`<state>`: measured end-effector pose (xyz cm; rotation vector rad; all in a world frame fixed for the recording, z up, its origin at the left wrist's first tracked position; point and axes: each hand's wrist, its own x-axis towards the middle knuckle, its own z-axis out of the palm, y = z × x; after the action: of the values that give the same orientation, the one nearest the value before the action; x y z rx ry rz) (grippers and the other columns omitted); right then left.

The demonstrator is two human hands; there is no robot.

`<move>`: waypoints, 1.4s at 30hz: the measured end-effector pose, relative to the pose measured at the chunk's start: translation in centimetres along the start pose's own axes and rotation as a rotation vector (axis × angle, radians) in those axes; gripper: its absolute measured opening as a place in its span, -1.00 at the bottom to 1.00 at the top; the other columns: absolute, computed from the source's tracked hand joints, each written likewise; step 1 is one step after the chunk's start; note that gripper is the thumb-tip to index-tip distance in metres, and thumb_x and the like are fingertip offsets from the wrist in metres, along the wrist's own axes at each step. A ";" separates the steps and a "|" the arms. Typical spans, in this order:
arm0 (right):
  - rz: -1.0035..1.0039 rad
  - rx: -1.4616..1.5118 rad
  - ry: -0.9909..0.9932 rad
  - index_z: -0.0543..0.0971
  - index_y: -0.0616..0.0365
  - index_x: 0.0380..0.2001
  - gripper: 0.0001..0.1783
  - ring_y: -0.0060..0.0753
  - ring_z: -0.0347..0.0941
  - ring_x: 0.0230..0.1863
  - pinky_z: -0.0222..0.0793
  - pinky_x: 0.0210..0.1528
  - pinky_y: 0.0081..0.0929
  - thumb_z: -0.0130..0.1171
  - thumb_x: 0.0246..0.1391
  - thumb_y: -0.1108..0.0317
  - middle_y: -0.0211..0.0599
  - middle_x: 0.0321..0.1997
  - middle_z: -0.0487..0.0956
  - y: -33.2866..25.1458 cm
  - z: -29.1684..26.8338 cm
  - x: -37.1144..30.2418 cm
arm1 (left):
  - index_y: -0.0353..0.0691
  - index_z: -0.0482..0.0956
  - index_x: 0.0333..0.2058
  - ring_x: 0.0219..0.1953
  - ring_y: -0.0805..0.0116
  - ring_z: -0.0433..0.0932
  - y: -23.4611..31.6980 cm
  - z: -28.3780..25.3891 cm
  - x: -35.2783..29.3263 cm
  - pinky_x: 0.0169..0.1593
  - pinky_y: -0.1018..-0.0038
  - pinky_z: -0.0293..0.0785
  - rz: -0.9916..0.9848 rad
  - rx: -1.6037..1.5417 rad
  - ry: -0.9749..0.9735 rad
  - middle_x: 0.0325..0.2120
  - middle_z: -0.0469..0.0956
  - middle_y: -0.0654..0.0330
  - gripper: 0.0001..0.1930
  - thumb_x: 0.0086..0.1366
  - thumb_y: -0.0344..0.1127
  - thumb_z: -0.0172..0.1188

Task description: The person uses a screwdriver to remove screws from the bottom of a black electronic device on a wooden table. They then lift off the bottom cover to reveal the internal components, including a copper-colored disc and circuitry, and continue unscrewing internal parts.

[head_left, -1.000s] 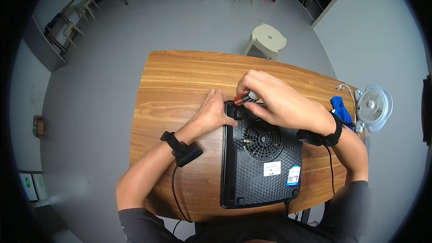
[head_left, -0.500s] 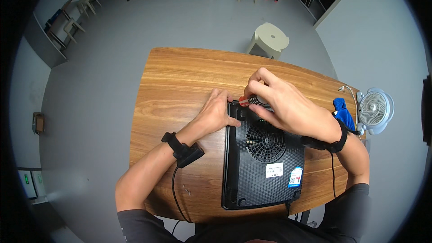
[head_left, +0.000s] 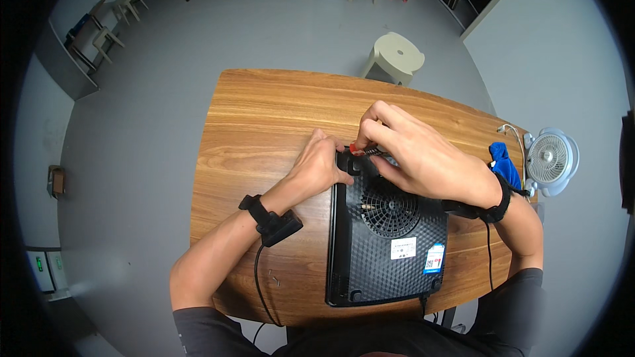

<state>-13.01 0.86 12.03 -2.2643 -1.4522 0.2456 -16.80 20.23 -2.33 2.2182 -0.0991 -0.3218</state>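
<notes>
A black laptop cooling pad lies underside up on the table, with a round fan grille and two stickers on its textured face. My left hand grips its far left corner, thumb on top and fingers along the edge. My right hand is closed around a screwdriver with a red and black handle, held over the far edge of the pad. My fingers hide most of the screwdriver, and its tip cannot be made out.
Loose screws lie on the wooden table left of the pad. A blue cloth and a small light-blue fan are at the right edge. Cables hang from both wrist straps. A beige stool stands beyond the table.
My right hand has shifted slightly left and its fingers have turned the screwdriver handle a little, so less of it shows. My left hand stays at the corner.
</notes>
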 end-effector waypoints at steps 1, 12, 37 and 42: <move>-0.002 -0.003 -0.004 0.48 0.18 -0.13 -0.72 0.01 0.42 -0.05 0.42 -0.03 -0.18 0.28 0.08 0.56 -0.12 -0.09 0.37 0.0 0.0 0.0 | -0.50 0.62 0.00 0.14 -0.12 0.46 -0.1 0.2 0.1 0.21 0.22 0.46 0.008 0.011 0.005 -0.01 0.43 -0.17 -0.26 -0.18 -0.26 0.69; 0.147 0.015 0.093 0.44 0.25 -0.10 -0.66 0.12 0.49 -0.16 0.46 -0.13 -0.12 0.32 0.16 0.37 -0.02 -0.14 0.48 0.0 -0.1 0.0 | -0.53 0.66 -0.11 0.09 -0.17 0.48 1.5 -0.8 0.1 0.20 0.18 0.46 0.015 0.079 -0.032 -0.10 0.52 -0.27 -0.31 -0.22 -0.25 0.69; 0.146 0.039 0.100 0.44 0.23 -0.10 -0.69 0.10 0.49 -0.19 0.46 -0.15 -0.13 0.26 0.10 0.44 -0.05 -0.14 0.46 0.3 0.0 0.2 | -0.55 0.61 -0.04 0.12 -0.15 0.48 -1.0 0.1 1.2 0.22 0.21 0.44 0.008 0.000 -0.073 -0.06 0.49 -0.25 -0.24 -0.18 -0.19 0.70; 0.100 0.005 0.093 0.41 0.28 -0.13 -0.68 0.15 0.47 -0.23 0.45 -0.20 -0.07 0.25 0.08 0.48 -0.02 -0.16 0.43 0.4 0.1 0.0 | -0.55 0.59 -0.03 0.10 -0.15 0.50 -1.1 0.2 1.3 0.20 0.21 0.45 0.002 -0.003 -0.084 -0.04 0.48 -0.24 -0.23 -0.18 -0.19 0.70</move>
<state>-12.72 0.74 11.78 -2.3150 -1.2921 0.1721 -15.63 20.52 -3.55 2.2016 -0.1456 -0.4139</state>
